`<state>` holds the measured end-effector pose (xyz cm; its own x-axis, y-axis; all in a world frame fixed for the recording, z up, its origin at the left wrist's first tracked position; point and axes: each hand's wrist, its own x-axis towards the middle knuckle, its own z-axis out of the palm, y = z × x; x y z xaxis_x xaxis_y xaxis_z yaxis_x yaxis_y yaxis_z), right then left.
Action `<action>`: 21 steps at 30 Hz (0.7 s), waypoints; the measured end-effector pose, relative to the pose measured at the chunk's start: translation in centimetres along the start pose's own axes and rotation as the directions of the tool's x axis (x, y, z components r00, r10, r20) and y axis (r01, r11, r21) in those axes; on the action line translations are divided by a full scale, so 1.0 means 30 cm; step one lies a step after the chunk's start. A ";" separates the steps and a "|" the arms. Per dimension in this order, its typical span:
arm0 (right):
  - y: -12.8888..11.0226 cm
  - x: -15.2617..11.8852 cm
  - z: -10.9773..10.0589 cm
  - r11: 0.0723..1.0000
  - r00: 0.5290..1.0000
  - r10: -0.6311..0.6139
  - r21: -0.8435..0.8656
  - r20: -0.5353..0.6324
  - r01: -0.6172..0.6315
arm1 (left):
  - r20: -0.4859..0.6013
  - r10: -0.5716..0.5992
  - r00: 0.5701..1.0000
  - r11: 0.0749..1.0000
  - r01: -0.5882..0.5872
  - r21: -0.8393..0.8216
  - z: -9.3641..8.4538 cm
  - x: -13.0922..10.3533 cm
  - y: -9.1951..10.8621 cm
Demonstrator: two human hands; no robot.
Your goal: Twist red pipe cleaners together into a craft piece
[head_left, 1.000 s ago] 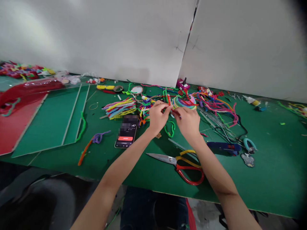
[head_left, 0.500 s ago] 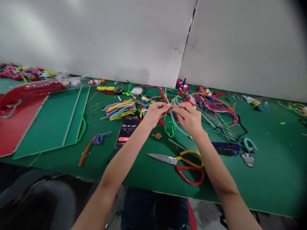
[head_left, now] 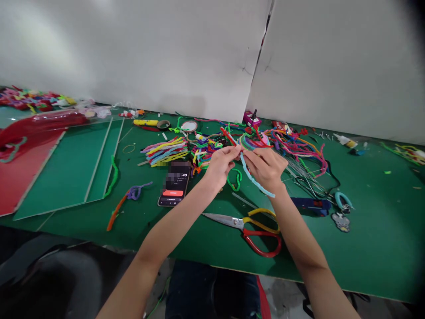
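Above the middle of the table, my left hand pinches a red pipe cleaner whose end sticks up past the fingertips. My right hand is closed close beside it, fingers bent over the same spot. From between the fingertips a light blue pipe cleaner hangs down in front of my right hand, its free end near the wrist. Where the two pieces meet is hidden by the fingers. Exactly what my right fingertips grip is hard to see; the light blue piece passes right at them.
Open-bladed scissors are not seen; the scissors lie closed nearest me. A phone lies left of my forearm, before bundled pipe cleaners. A blue glue gun, key ring and thin wires lie right.
My right hand has turned and moved slightly right and down. The light blue pipe cleaner now hangs in front of that hand instead of behind it. The left hand shifted slightly right.
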<state>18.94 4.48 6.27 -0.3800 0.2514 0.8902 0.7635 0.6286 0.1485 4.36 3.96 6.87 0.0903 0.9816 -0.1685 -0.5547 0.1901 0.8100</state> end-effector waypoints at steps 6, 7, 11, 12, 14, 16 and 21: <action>-0.011 -0.007 -0.009 0.998 0.997 0.065 0.012 0.047 -0.066 | -0.097 0.126 0.987 0.986 -0.136 -0.100 0.050 -0.050 -0.051; -0.022 -0.004 -0.008 0.990 0.991 0.123 0.069 0.049 -0.127 | -0.102 0.188 0.977 0.976 -0.198 -0.093 0.052 -0.053 -0.059; -0.098 0.026 -0.003 0.732 0.836 0.534 0.426 0.126 -0.532 | -0.038 0.550 0.834 0.831 -0.542 0.124 0.024 -0.037 -0.060; -0.118 0.039 -0.006 0.573 0.751 0.625 0.527 0.214 -0.628 | 0.019 0.619 0.785 0.769 -0.610 0.188 0.010 -0.027 -0.050; -0.150 0.069 -0.022 0.143 0.555 0.663 0.642 0.503 -0.753 | 0.166 0.676 0.718 0.679 -0.694 0.239 -0.018 -0.010 -0.020; -0.170 0.102 -0.049 -0.262 0.385 0.484 0.550 0.786 -0.793 | 0.279 0.652 0.706 0.663 -0.708 0.243 -0.039 0.000 0.013; -0.188 0.160 -0.112 -0.525 0.305 0.119 0.321 0.945 -0.788 | 0.319 0.463 0.827 0.805 -0.543 0.239 -0.058 -0.009 0.061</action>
<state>14.57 -0.32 11.16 -0.5186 0.8469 -0.1177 -0.2687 -0.2922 -0.9178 1.89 4.00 7.43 0.0812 0.9063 0.4147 -0.2977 -0.3750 0.8779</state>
